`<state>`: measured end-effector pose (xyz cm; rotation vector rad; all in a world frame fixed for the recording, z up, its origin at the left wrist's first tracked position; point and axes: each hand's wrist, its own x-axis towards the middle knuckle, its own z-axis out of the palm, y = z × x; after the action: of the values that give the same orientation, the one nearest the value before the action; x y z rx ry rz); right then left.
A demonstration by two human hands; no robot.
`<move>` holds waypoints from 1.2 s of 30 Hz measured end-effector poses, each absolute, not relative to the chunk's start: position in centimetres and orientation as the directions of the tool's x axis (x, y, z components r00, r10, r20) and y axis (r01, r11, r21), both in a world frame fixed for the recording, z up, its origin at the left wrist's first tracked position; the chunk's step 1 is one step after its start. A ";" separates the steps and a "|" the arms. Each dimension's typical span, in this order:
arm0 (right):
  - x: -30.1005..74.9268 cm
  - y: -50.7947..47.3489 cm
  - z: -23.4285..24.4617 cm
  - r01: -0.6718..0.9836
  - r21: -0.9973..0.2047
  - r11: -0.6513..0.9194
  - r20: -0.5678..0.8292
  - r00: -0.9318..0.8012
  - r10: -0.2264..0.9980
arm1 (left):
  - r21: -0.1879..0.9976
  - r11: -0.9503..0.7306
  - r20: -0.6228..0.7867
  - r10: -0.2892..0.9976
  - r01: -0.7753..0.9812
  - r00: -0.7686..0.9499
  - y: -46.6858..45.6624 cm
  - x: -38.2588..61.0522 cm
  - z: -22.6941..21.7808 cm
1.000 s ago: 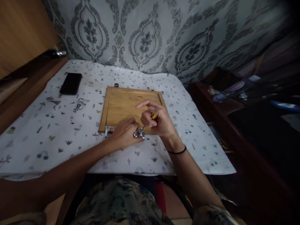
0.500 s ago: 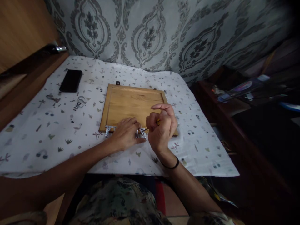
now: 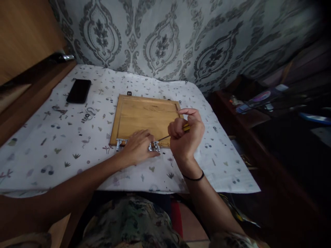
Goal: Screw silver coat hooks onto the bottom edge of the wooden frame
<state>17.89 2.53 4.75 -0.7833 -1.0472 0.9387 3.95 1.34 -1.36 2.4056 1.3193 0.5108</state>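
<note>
A wooden panel (image 3: 144, 115) lies flat on a patterned white cloth (image 3: 51, 144). Metal hinges (image 3: 154, 147) sit along its near edge. My left hand (image 3: 138, 146) lies palm down over the hinge hardware, fingers bent and pressing it to the panel's edge. My right hand (image 3: 184, 136) is closed around a small screwdriver with a yellow handle (image 3: 186, 127). Its thin shaft slants down and left towards the right hinge. The tip sits just by the fingertips of my left hand.
A black phone (image 3: 78, 91) lies at the far left of the cloth. Small loose metal parts (image 3: 88, 115) lie between phone and panel. A patterned curtain hangs behind the table. A dark cluttered shelf (image 3: 258, 103) stands to the right, wooden furniture to the left.
My right hand has shifted to the right and turned its wrist while holding the screwdriver. My left hand has stayed on the hinges.
</note>
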 end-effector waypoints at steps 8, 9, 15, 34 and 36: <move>17.7 3.0 3.6 -0.264 -0.892 0.366 0.334 0.159 0.929 | 0.455 -0.500 0.130 0.856 0.737 0.501 1.3 4.0 -1.3; 17.7 3.0 3.6 -0.268 -0.892 0.365 0.332 0.160 0.930 | 0.450 -0.499 0.123 0.856 0.740 0.502 1.3 4.0 -1.3; 17.5 2.8 3.7 -0.316 -0.877 0.361 0.316 0.185 0.930 | 0.448 -0.499 0.117 0.855 0.741 0.505 1.3 4.0 -1.1; 16.4 2.7 3.0 -0.226 -0.861 0.455 0.351 0.385 0.854 | 0.457 -0.476 0.100 0.867 0.751 0.488 1.3 4.1 -0.9; 16.3 2.9 3.2 -0.239 -0.852 0.467 0.307 0.493 0.814 | 0.464 -0.476 0.104 0.867 0.747 0.487 1.2 4.1 -1.1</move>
<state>16.25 2.93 3.16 -0.8410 -0.8027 0.7385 4.14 1.25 -1.09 2.3802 1.3517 0.4655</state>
